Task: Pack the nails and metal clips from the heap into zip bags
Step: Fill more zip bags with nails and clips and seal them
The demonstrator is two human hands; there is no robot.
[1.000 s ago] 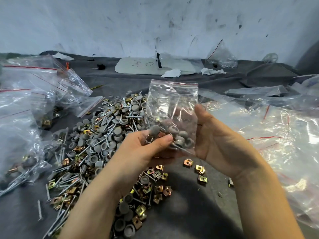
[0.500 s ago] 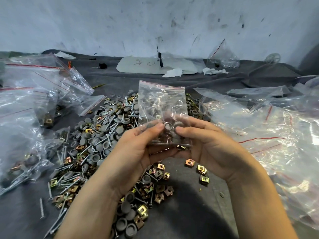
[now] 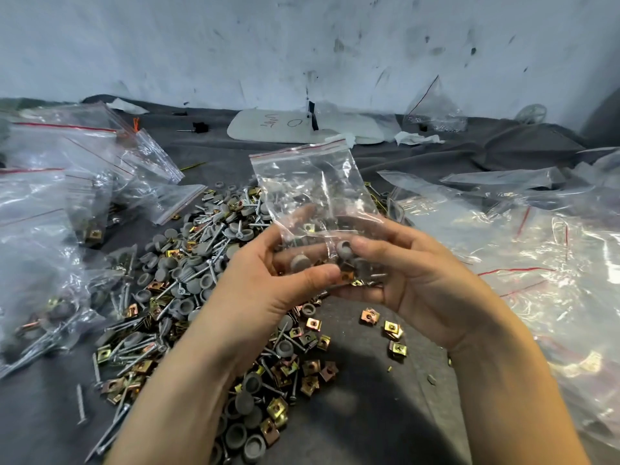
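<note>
- Grey cloth covers the surface (image 3: 369, 414), with a scuffed white wall (image 3: 235, 45) behind. We note packed bags (image 3: 50, 203) at the left and empty bags (image 3: 520, 236) at the right.
- We find the zip bag (image 3: 312, 186) held above the heap (image 3: 188, 270), between both hands. It is upright, its long axis near vertical, and its top leans slightly left with the red seal strip uppermost.
- Left grip (image 3: 268, 290): thumb and fingers pinch the bag's lower left.
- Right grip (image 3: 419, 280): fingers are curled round the lower right, cupping the load.
- Contents: grey-capped nails (image 3: 344, 246) and brass clips (image 3: 347, 275) sit at the bottom, between both grips.
- Judgement: the seal lies directly above both grips, about equally near each. We cannot tell whether the mouth is closed. Sealing would need one hand to go up along the long axis.
</note>
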